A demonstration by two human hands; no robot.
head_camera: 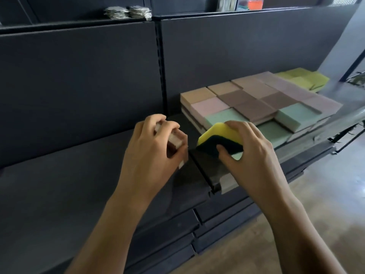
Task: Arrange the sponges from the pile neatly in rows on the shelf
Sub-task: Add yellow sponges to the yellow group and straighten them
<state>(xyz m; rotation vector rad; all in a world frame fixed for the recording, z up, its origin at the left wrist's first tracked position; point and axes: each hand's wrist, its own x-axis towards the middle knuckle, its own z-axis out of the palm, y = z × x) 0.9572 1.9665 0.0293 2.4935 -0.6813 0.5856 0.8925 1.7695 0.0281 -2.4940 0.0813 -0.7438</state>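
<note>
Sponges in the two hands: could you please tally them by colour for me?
yellow sponge with a dark green pad, in the right hand: 1
pink and brown sponges, stacked in the left hand: at least 2, the rest hidden by fingers
Total: at least 3

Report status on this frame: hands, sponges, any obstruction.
Left hand shut on pinkish sponge. Right hand shut on yellow-green sponge, at the rows' near-left corner. Shelf ahead unobstructed.
</note>
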